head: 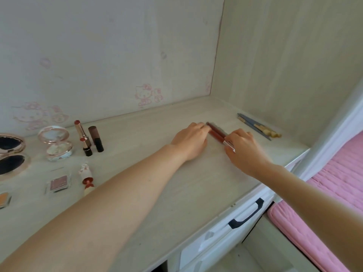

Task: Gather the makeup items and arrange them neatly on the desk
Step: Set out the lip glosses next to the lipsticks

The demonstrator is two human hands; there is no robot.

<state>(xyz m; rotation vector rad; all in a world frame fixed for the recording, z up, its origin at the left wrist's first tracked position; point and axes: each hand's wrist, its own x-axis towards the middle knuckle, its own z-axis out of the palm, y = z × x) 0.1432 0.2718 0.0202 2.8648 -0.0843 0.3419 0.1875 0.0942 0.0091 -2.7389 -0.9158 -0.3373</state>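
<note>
Both hands work at the far right part of the desk (149,193), one at each end of a pair of slim dark-red lip gloss tubes (215,132) that lie side by side on the surface, angled from upper left to lower right. The left hand (191,140) rests palm down with its fingertips pressed against the far ends of the tubes; the right hand (244,150) is closed around the near, silver-capped ends; how firmly the fingers grip cannot be told, since the fingers hide the contact.

Other makeup items on the desk:
- makeup brushes (259,127), a small bundle lying near the right wall, well apart from the hands;
- an uncapped lipstick (83,137) and a dark lipstick tube (96,139), just beside each other, left of centre;
- an open round compact (56,143), left of the lipsticks, lid raised;
- a larger open compact (10,154), cut off by the left edge of the view;
- a square blush pan (58,183), in front of the round compact;
- a figurine-shaped lipstick (87,179), beside the blush pan and partly hidden by the left forearm;
- an orange-toned pan (5,200), at the left edge.

A drawer with a black handle (247,214) sits below the desk front; a pink bed cover (324,203) lies to the right.
</note>
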